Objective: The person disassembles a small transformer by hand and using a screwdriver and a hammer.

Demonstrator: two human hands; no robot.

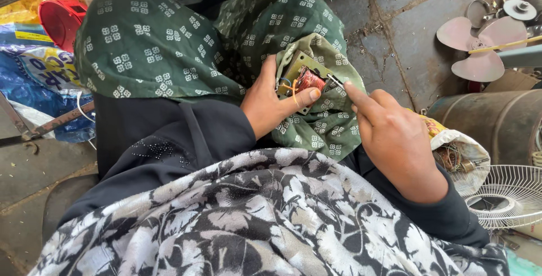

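Head view, looking down at the lap of a seated person. The left hand (270, 105) grasps a small motor coil (306, 78), a brass-coloured metal frame around a copper-red winding with orange and blue wires, thumb laid across its lower edge; the coil rests on the knee, on green patterned cloth (147, 50). The right hand (395, 140) is closed around a thin metal tool (335, 80), forefinger stretched along it, with the tip touching the right edge of the coil's frame. A black-and-white floral fabric (271, 219) fills the foreground and hides both forearms below the black sleeves. To the right, just beside the right wrist, an open sack (460, 154) holds scrap wire and small parts; behind it lies a rusty metal cylinder (497, 120), and below it a white wire fan guard (508, 194). A pink three-blade fan propeller (480, 47) lies on the stone floor (395, 33) well apart. At far left are a red plastic object (59, 19) and a blue printed bag (39, 78).
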